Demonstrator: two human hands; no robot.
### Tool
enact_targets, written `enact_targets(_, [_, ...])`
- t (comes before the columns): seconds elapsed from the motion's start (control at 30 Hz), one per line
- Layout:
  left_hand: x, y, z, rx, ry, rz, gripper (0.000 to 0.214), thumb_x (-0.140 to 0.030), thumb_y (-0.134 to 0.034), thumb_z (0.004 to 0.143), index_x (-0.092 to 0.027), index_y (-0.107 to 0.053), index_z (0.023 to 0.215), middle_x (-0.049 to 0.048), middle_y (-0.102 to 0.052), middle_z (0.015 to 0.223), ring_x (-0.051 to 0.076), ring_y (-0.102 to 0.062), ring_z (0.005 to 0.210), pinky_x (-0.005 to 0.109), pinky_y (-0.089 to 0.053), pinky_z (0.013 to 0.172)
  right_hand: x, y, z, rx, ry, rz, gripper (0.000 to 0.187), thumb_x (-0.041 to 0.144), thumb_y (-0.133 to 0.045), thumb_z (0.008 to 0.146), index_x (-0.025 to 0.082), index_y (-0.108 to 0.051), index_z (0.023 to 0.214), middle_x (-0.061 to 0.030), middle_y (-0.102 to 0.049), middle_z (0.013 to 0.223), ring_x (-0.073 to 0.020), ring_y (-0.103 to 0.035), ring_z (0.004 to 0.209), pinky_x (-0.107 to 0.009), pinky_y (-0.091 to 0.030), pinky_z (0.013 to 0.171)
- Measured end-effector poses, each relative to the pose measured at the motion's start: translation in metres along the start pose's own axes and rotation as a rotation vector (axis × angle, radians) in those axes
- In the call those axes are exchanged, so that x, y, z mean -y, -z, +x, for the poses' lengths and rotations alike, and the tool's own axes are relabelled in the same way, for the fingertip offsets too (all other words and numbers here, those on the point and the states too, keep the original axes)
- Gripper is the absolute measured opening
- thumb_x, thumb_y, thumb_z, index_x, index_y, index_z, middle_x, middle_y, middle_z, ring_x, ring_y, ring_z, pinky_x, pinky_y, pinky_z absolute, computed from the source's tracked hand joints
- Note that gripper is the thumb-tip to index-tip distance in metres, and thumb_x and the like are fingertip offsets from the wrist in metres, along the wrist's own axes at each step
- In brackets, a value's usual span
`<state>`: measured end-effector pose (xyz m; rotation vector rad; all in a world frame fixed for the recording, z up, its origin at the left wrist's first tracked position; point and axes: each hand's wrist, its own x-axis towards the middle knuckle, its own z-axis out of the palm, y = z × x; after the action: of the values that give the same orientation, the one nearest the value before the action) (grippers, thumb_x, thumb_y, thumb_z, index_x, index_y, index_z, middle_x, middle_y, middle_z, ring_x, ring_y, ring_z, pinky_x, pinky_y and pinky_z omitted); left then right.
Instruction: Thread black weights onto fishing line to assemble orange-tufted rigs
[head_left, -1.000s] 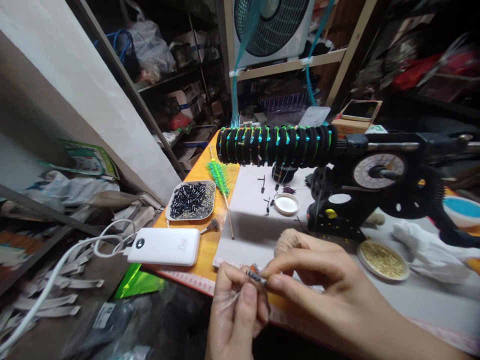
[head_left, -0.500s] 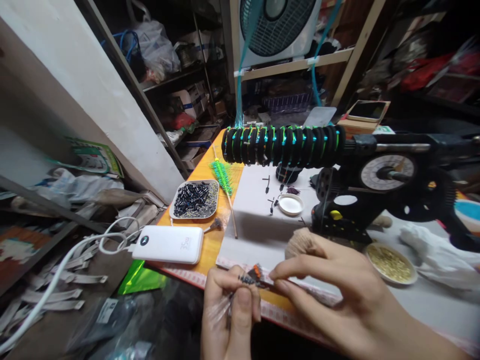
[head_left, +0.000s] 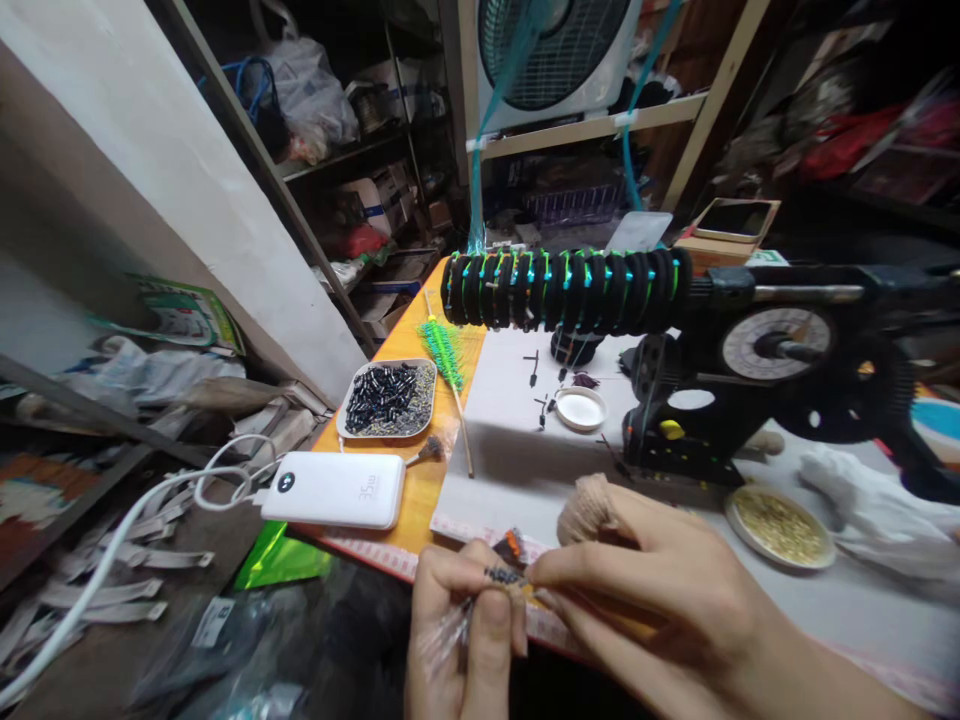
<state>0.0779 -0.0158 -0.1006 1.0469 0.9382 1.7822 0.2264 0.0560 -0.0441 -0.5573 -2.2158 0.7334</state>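
Observation:
My left hand (head_left: pixel 469 625) is closed, thumb against forefinger, on a small dark ridged piece (head_left: pixel 504 575). Clear, fine strands show below its fingers. A dark tuft with an orange band (head_left: pixel 511 545) stands just above that piece; whether the two are joined I cannot tell. Thumb and forefinger of my right hand (head_left: pixel 652 580) pinch at the right end of the dark piece. Whatever they grip there is too small to make out. A tan wrap (head_left: pixel 589 510) covers one finger of the right hand.
Beyond my hands stands a black machine (head_left: pixel 750 370) with a ringed, thread-wrapped roller (head_left: pixel 566 288). A tray of black tubes (head_left: pixel 388 400) and a white power bank (head_left: pixel 334 488) are on the left. A dish of gold bits (head_left: pixel 780 528) sits right. A small white dish (head_left: pixel 580 408) lies mid-table.
My right fingertips have moved slightly left and down, closer to the left thumb at the dark piece. The left hand has shifted slightly right.

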Motion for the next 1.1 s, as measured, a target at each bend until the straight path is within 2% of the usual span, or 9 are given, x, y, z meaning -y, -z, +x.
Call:
enact_targets(0.17, [0.001,0.0,-0.001,0.016,0.008,-0.008,0.011,-0.033,-0.049,0.103,-0.028,-0.056,0.095,-0.0054,-0.046,0.065,0.011,-0.042,0.061,0.022,-0.034,0.06,-0.002,-0.001,0.002,-0.029,-0.037,0.064,0.016,0.004,-0.062,0.089,0.013,-0.074,0.093,-0.0049,-0.058,0.077,-0.012,-0.056,0.07,-0.02,-0.045,0.058])
enact_targets(0.4, [0.001,-0.002,-0.004,0.006,0.105,-0.074,0.009,-0.034,-0.053,0.101,-0.029,-0.058,0.094,-0.0058,-0.049,0.068,0.008,-0.041,0.058,0.02,-0.032,0.057,-0.007,-0.002,-0.001,-0.109,-0.155,0.28,0.012,0.018,-0.069,0.092,0.024,-0.079,0.096,-0.0005,-0.065,0.078,-0.0088,-0.06,0.071,-0.015,-0.049,0.062])
enact_targets(0.57, [0.002,-0.007,-0.003,-0.024,0.129,-0.096,0.012,-0.034,-0.057,0.099,-0.027,-0.059,0.09,-0.0047,-0.048,0.068,0.009,-0.043,0.059,0.02,-0.036,0.059,-0.003,-0.001,0.0,-0.1,-0.178,0.31,0.011,0.015,-0.071,0.089,0.022,-0.079,0.091,0.0014,-0.06,0.074,-0.0069,-0.056,0.065,-0.012,-0.047,0.056])
enact_targets(0.67, [0.003,-0.012,-0.001,-0.133,0.072,-0.056,0.013,-0.037,-0.062,0.096,-0.027,-0.06,0.088,-0.0031,-0.053,0.074,0.011,-0.048,0.065,0.021,-0.04,0.063,0.002,-0.004,0.001,-0.084,-0.183,0.248,0.014,0.008,-0.07,0.086,0.019,-0.078,0.085,0.0008,-0.059,0.072,-0.0069,-0.056,0.064,-0.012,-0.046,0.056])
enact_targets(0.73, [0.003,-0.014,0.0,-0.205,-0.002,-0.027,0.016,-0.037,-0.064,0.095,-0.025,-0.06,0.085,-0.0027,-0.057,0.083,0.009,-0.048,0.063,0.02,-0.039,0.057,0.004,-0.007,0.001,-0.075,-0.162,0.201,0.015,0.004,-0.068,0.082,0.017,-0.075,0.079,-0.0001,-0.059,0.071,-0.0076,-0.056,0.065,-0.014,-0.045,0.056])
enact_targets(0.8, [0.002,-0.013,0.001,-0.221,-0.093,-0.039,0.017,-0.037,-0.061,0.096,-0.025,-0.058,0.086,-0.0041,-0.058,0.08,0.007,-0.043,0.054,0.02,-0.036,0.05,0.005,-0.009,0.001,-0.078,-0.131,0.167,0.016,0.001,-0.066,0.079,0.015,-0.072,0.076,-0.001,-0.059,0.072,-0.0085,-0.058,0.066,-0.015,-0.046,0.057])
enact_targets(0.93, [-0.015,0.002,0.013,-0.099,-0.244,-0.099,0.01,-0.034,-0.057,0.099,-0.028,-0.059,0.091,-0.007,-0.042,0.055,0.011,-0.038,0.048,0.022,-0.037,0.048,0.0,-0.005,0.003,-0.108,-0.103,0.07,0.017,0.002,-0.057,0.083,0.017,-0.065,0.078,-0.0012,-0.058,0.077,-0.0087,-0.057,0.067,-0.014,-0.046,0.055])
enact_targets(1.0, [-0.027,0.019,0.028,-0.192,-0.309,-0.088,0.013,-0.032,-0.058,0.098,-0.025,-0.058,0.087,-0.0069,-0.034,0.056,0.01,-0.032,0.048,0.022,-0.034,0.046,-0.003,-0.002,0.003,-0.116,-0.096,0.01,0.017,0.004,-0.054,0.088,0.019,-0.061,0.083,-0.0009,-0.057,0.08,-0.0085,-0.056,0.065,-0.015,-0.044,0.052])
enact_targets(1.1, [-0.044,0.054,0.062,-0.201,-0.333,0.235,0.023,-0.031,-0.056,0.099,-0.023,-0.047,0.08,-0.0058,-0.039,0.062,0.012,-0.037,0.053,0.024,-0.036,0.051,-0.006,-0.002,0.0,-0.06,-0.033,-0.017,0.018,0.004,-0.048,0.09,0.021,-0.055,0.089,-0.0007,-0.057,0.079,-0.0099,-0.056,0.067,-0.017,-0.047,0.057])
